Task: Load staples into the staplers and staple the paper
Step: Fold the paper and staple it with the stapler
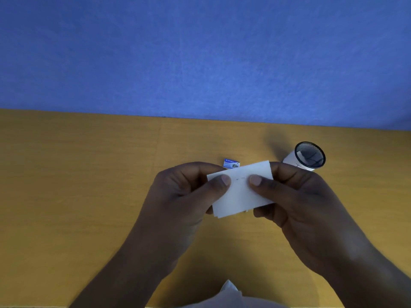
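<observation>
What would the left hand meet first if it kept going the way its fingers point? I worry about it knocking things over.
The left hand points right, toward the right hand. Both grip the folded paper, so it would likely meet the right hand's fingers first; depth is unclear.

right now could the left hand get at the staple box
Probably not yet. The left hand is pinching the paper together with the right hand. The staple box lies just beyond the paper on bare desk, so once the hand lets go, the way looks free.
</observation>
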The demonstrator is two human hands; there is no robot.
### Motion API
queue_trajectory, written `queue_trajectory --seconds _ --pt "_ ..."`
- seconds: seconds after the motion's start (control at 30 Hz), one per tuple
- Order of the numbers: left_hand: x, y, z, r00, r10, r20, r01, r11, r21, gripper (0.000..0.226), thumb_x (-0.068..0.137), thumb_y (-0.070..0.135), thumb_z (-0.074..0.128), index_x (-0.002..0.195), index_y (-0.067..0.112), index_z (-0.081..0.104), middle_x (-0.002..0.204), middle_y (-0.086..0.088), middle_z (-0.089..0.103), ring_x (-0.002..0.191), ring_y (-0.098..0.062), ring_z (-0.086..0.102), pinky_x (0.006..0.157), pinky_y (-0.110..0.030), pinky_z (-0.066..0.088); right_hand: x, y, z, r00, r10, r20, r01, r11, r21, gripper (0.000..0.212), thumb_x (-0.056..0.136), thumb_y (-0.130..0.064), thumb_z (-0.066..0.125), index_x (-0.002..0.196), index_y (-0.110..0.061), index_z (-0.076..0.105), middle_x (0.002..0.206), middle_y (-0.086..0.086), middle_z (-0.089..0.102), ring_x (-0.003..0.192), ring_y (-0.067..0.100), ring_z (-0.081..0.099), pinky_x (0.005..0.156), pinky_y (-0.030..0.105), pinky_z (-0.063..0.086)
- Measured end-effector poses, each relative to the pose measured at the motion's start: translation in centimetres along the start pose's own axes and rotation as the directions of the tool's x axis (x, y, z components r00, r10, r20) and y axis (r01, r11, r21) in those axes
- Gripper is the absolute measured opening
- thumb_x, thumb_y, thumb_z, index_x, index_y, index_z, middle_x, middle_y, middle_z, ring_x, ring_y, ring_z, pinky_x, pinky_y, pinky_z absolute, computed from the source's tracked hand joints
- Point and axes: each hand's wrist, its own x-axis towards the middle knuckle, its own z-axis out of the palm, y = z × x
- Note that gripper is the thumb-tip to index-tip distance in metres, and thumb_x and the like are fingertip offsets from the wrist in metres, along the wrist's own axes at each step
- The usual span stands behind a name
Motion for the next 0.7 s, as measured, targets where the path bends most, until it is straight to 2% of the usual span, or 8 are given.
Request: queue_trajectory --seconds 0.17,0.23,0.27,0.37,0.47,0.53,0.63,0.7 --pt "0.5 -0.9 0.1 0.997 -0.003 -0.072 0.006 0.999 0.049 0.009 0.082 0.005 0.076 0.083 0.014 0.075 0.064 -0.004 0.065 0.059 -0.011 0.061 0.052 -0.019 0.048 0.4 0.6 -0.7 0.997 -0.052 -0.057 0.052 0.999 0.008 0.026 0.065 -0.018 0.078 0.089 -0.011 0.075 0.085 0.009 0.076 0.071 0.017 0.068 0.058 0.025 0.053" --pt "0.7 -1.1 0.0 1.000 0.008 -0.007 -0.006 0.978 0.207 0.003 0.082 0.018 0.072 0.083 0.016 0.074 0.068 -0.012 0.066 0.059 -0.025 0.058 0.053 -0.031 0.046 0.8 0.7 -0.9 0.990 -0.101 -0.094 0.097 0.994 -0.046 0.012 0.074 0.001 0.075 0.082 -0.005 0.068 0.068 0.003 0.071 0.057 0.009 0.062 0.050 0.019 0.048" --pt "0.7 -1.4 -0.1 0.999 0.030 0.020 -0.035 0.947 0.318 0.008 0.084 0.025 0.070 0.083 0.019 0.074 0.071 -0.014 0.067 0.063 -0.032 0.059 0.054 -0.038 0.046 1.0 0.9 -1.1 0.987 -0.125 -0.102 0.116 0.989 -0.094 0.015 0.078 0.008 0.071 0.079 -0.006 0.066 0.062 -0.001 0.067 0.051 0.005 0.058 0.048 0.017 0.045" --pt "0.7 -1.7 -0.1 0.996 0.083 0.021 -0.083 0.881 0.465 0.012 0.090 0.027 0.069 0.081 0.026 0.076 0.064 0.001 0.069 0.055 -0.015 0.066 0.049 -0.020 0.047 1.2 1.0 -1.4 0.981 -0.181 -0.070 0.168 0.971 -0.169 0.021 0.082 0.006 0.069 0.074 -0.014 0.069 0.062 -0.004 0.063 0.053 0.003 0.054 0.048 0.015 0.043" --pt "0.7 -1.7 0.6 0.999 -0.042 0.001 0.040 0.977 0.207 0.018 0.091 0.014 0.065 0.089 0.026 0.078 0.063 0.002 0.065 0.054 -0.014 0.069 0.054 -0.021 0.053 1.1 1.1 -1.3 0.985 -0.170 -0.016 0.167 0.978 -0.124 0.014 0.080 -0.005 0.069 0.083 -0.018 0.074 0.074 0.001 0.070 0.064 0.012 0.063 0.054 0.022 0.049" --pt "0.9 -1.9 0.9 0.992 -0.127 -0.018 0.128 0.991 0.047 0.025 0.093 0.004 0.062 0.090 0.023 0.078 0.064 -0.005 0.059 0.051 -0.016 0.067 0.052 -0.025 0.054 1.1 1.5 -1.4 0.988 -0.157 -0.006 0.155 0.983 -0.100 0.024 0.085 0.004 0.068 0.083 -0.019 0.076 0.075 0.003 0.072 0.062 0.014 0.064 0.053 0.024 0.049" --pt "1.1 -1.8 1.0 0.979 -0.203 0.001 0.203 0.978 -0.035 0.026 0.092 0.003 0.058 0.083 0.016 0.078 0.066 -0.005 0.069 0.053 -0.015 0.067 0.054 -0.025 0.055 0.9 1.8 -1.6 0.987 -0.156 -0.026 0.152 0.980 -0.125 0.036 0.086 0.014 0.060 0.077 -0.016 0.077 0.071 0.006 0.071 0.055 0.012 0.058 0.049 0.021 0.046" --pt "1.4 -1.9 1.0 0.976 -0.215 0.032 0.216 0.976 -0.039 0.018 0.090 0.009 0.061 0.084 0.013 0.078 0.078 -0.012 0.075 0.060 -0.016 0.070 0.061 -0.025 0.057 0.9 1.9 -1.8 0.980 -0.198 -0.010 0.194 0.967 -0.168 0.038 0.084 0.019 0.057 0.078 -0.012 0.078 0.076 0.007 0.072 0.058 0.013 0.057 0.050 0.022 0.046"
